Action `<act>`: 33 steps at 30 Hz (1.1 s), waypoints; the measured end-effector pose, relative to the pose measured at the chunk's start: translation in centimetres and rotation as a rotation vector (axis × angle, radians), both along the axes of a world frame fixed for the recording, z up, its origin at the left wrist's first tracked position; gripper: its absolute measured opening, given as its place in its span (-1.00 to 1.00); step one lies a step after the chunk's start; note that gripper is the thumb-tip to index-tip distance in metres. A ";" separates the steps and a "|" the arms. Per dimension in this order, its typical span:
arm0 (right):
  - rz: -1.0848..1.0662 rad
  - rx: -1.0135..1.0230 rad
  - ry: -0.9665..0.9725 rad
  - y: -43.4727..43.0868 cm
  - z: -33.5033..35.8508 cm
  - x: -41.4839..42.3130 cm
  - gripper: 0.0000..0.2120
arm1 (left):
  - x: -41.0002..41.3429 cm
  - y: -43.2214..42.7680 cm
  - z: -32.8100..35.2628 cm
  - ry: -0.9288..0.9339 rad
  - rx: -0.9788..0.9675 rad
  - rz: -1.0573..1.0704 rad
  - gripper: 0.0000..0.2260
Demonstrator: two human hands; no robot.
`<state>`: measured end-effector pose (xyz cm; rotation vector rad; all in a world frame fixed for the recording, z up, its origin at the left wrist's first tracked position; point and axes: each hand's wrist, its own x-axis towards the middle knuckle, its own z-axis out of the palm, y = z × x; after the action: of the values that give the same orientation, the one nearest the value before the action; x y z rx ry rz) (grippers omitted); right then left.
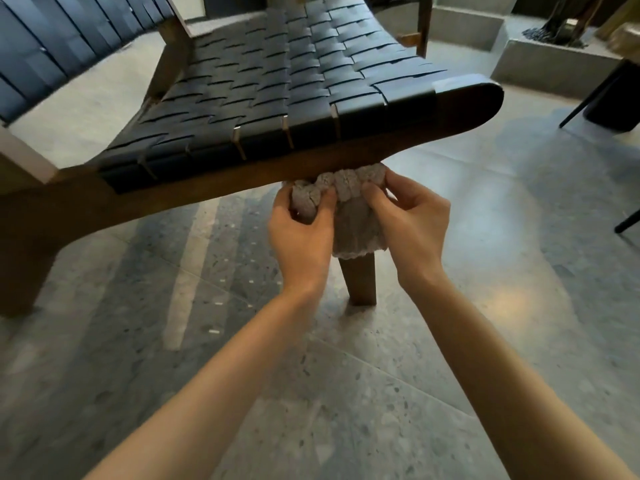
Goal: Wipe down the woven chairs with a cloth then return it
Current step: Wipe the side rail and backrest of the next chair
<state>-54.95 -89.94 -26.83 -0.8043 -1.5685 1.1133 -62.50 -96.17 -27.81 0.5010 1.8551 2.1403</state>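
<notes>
Both forearms reach fwd from bottom of view, hands close together w/ cloth [353,220] between them. Left hand [301,237] grips a bunched wad of it, fingers curled round; right hand [412,223] pinches the other side, thumb + fingertips on the fabric. Cloth = grey, crumpled, pressed up against underside of the wooden front rail [242,174] just above the hands, and hangs down over top of the chair leg [362,282] right below them. Woven seat [277,81] lies above and beyond the hands, dark straps, nothing on it. Second woven chair [52,39] is well off to the left of the left hand. Speckled floor [346,393] under the arms.

Step, prob: wiping phase, working the frame at the rail/leg joint, or re-bunching cloth for a fresh face; can't tell which. Return of cloth not begun.

Next move needs: firm hold on cloth, drag down the leg or along the rail, keep fabric flat on wood. Can't judge if seat is already wiped.
</notes>
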 end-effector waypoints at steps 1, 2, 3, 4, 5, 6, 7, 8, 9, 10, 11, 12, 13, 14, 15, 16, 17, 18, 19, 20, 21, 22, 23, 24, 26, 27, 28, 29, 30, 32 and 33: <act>-0.013 0.006 0.004 -0.1 0.3 -0.1 -0.74 | -0.1 -0.1 0.3 -0.004 0.015 0.000 -0.62; -0.027 0.008 0.005 -0.1 0.5 -0.2 -0.74 | -0.2 -0.2 0.4 -0.006 0.023 -0.003 -0.63; -0.038 0.006 0.004 -0.2 0.6 -0.3 -0.75 | -0.2 -0.3 0.5 -0.005 0.023 -0.006 -0.63; -0.045 0.004 0.005 -0.2 0.6 -0.4 -0.74 | -0.3 -0.4 0.5 -0.002 0.020 -0.010 -0.62; -0.048 0.004 0.010 -0.2 0.6 -0.4 -0.74 | -0.4 -0.4 0.4 0.002 0.017 -0.017 -0.61; -0.051 0.008 0.012 -0.2 0.4 -0.3 -0.74 | -0.5 -0.4 0.3 0.005 0.012 -0.026 -0.60; -0.056 0.013 0.010 -0.2 0.2 -0.3 -0.75 | -0.6 -0.4 0.2 0.009 0.001 -0.034 -0.60; -0.064 0.013 0.003 -0.2 -0.2 -0.1 -0.75 | -0.7 -0.4 -0.1 0.011 -0.019 -0.044 -0.60; -0.070 0.006 -0.006 -0.1 -0.8 0.1 -0.76 | -0.7 -0.4 -0.5 0.014 -0.043 -0.056 -0.60; -0.075 -0.012 -0.022 0.0 -1.6 0.3 -0.77 | -0.7 -0.4 -1.2 0.016 -0.066 -0.070 -0.61; -0.081 -0.038 -0.040 0.1 -2.5 0.6 -0.78 | -0.6 -0.3 -2.0 0.020 -0.088 -0.085 -0.63; -0.088 -0.070 -0.055 0.2 -3.5 0.9 -0.79 | -0.4 -0.3 -3.0 0.035 -0.113 -0.100 -0.66; -0.095 -0.105 -0.066 0.4 -4.5 1.2 -0.80 | -0.2 -0.1 -4.1 0.060 -0.143 -0.114 -0.69; -0.099 -0.133 -0.082 0.6 -5.5 1.6 -0.81 | -0.1 0.0 -5.2 0.088 -0.180 -0.135 -0.70; -0.103 -0.152 -0.109 0.8 -6.4 2.0 -0.81 | -0.2 0.1 -6.4 0.110 -0.223 -0.166 -0.71; -0.111 -0.162 -0.153 0.9 -7.3 2.4 -0.82 | -0.3 0.2 -7.3 0.117 -0.275 -0.208 -0.70; -0.124 -0.169 -0.209 1.0 -8.1 2.8 -0.82 | -0.5 0.3 -8.3 0.113 -0.336 -0.257 -0.69; -0.138 -0.171 -0.267 1.0 -8.9 3.1 -0.83 | -0.7 0.3 -9.0 0.102 -0.399 -0.313 -0.68; -0.142 -0.177 -0.324 0.9 -9.6 3.5 -0.84 | -0.9 0.2 -9.6 0.086 -0.459 -0.369 -0.67; -0.126 -0.190 -0.377 0.9 -10.1 3.7 -0.85 | -1.1 0.0 -10.0 0.071 -0.509 -0.418 -0.67; -0.087 -0.205 -0.434 0.9 -10.5 3.8 -0.85 | -1.3 -0.2 -10.3 0.071 -0.555 -0.453 -0.68; -0.035 -0.216 -0.497 0.8 -10.7 3.8 -0.85 | -1.6 -0.4 -10.4 0.090 -0.595 -0.480 -0.69; 0.021 -0.230 -0.562 0.8 -10.8 3.8 -0.85 | -1.9 -0.6 -10.5 0.112 -0.632 -0.505 -0.70; 0.077 -0.252 -0.620 0.8 -10.6 3.7 -0.83 | -2.4 -0.8 -10.1 0.122 -0.671 -0.539 -0.70; 0.174 -0.325 -0.722 0.8 -9.8 3.7 -0.82 | -3.6 -1.4 -9.0 0.103 -0.764 -0.654 -0.69; 0.229 -0.363 -0.771 0.7 -9.1 3.7 -0.81 | -4.1 -1.9 -8.3 0.073 -0.808 -0.730 -0.67; 0.289 -0.394 -0.812 0.5 -8.3 3.7 -0.78 | -4.6 -2.5 -7.4 0.022 -0.838 -0.800 -0.66; 0.341 -0.428 -0.850 0.1 -7.3 3.8 -0.76 | -5.1 -3.3 -6.4 -0.046 -0.862 -0.848 -0.66; 0.391 -0.451 -0.877 -0.4 -6.1 3.7 -0.74 | -5.5 -4.1 -5.2 -0.114 -0.885 -0.872 -0.67; 0.470 -0.446 -0.924 -1.6 -3.4 3.6 -0.71 | -6.1 -5.7 -2.4 -0.149 -0.913 -0.894 -0.68; 0.493 -0.435 -0.938 -2.2 -1.7 3.5 -0.71 | -6.2 -6.4 -0.7 -0.143 -0.914 -0.896 -0.69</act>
<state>-51.49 -92.15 -28.52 -1.4091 -2.4283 1.5835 -68.73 -102.56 -28.55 0.7156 1.7775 0.6533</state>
